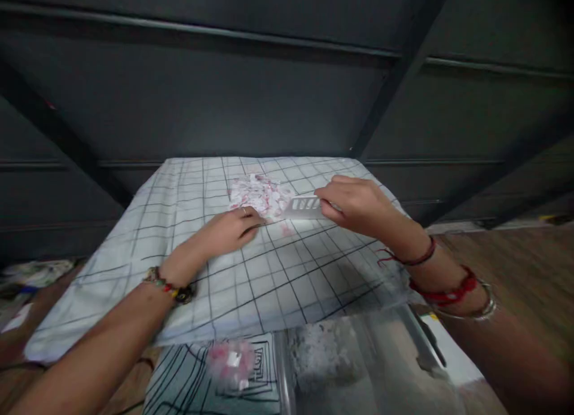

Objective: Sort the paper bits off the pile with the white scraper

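On the white checked cloth lies a loose heap of pink and white shreds, perhaps cut paper. My left hand, with a ring on one finger, rests low against the near edge of the heap, its thumb a little apart from the fingers. The fingertips are partly hidden by the hand. From the right, my right hand is closed round a flat metal slotted turner. Its slotted blade points left and its front edge touches the shreds. A few pink bits lie just in front of the blade.
Behind the cloth-covered surface stands a dark metal panel wall. Nearer to me are a clear plastic container and a blurred pink bundle on a patterned cloth. Wooden flooring shows at right.
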A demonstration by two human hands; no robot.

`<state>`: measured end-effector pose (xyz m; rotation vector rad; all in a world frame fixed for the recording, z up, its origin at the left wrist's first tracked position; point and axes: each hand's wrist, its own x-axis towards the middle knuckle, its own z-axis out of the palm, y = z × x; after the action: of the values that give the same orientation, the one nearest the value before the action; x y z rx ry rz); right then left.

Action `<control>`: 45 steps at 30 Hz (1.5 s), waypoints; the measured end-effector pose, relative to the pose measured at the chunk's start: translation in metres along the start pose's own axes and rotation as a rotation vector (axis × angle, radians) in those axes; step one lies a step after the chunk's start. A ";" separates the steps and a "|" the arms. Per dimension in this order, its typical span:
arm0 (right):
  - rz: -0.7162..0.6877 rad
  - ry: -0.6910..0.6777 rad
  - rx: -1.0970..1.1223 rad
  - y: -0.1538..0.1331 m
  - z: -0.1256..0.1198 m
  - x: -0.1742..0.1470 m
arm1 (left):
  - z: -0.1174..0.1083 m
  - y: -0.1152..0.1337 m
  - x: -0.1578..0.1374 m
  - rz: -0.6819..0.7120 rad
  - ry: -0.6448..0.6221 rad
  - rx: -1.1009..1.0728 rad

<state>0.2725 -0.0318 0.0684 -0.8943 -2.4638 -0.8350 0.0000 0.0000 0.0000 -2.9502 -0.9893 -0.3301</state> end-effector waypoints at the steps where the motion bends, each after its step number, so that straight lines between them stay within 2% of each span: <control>1: 0.009 0.009 0.002 0.001 0.000 -0.001 | -0.001 0.001 0.000 -0.005 -0.004 0.003; 10: 0.024 0.005 -0.010 -0.004 0.004 0.006 | -0.004 0.002 -0.001 -0.029 -0.016 0.004; 19: 0.078 -0.046 -0.060 0.004 -0.005 -0.006 | -0.001 0.000 -0.001 -0.010 -0.009 -0.012; 27: 0.096 -0.055 -0.037 0.001 0.005 -0.003 | -0.004 0.003 0.000 -0.027 -0.033 -0.010; 45: 0.152 -0.069 -0.052 0.003 -0.005 -0.006 | -0.004 0.002 -0.001 -0.002 -0.023 0.003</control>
<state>0.2795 -0.0360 0.0698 -1.1308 -2.4049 -0.8314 -0.0006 -0.0027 0.0038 -2.9575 -0.9939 -0.2952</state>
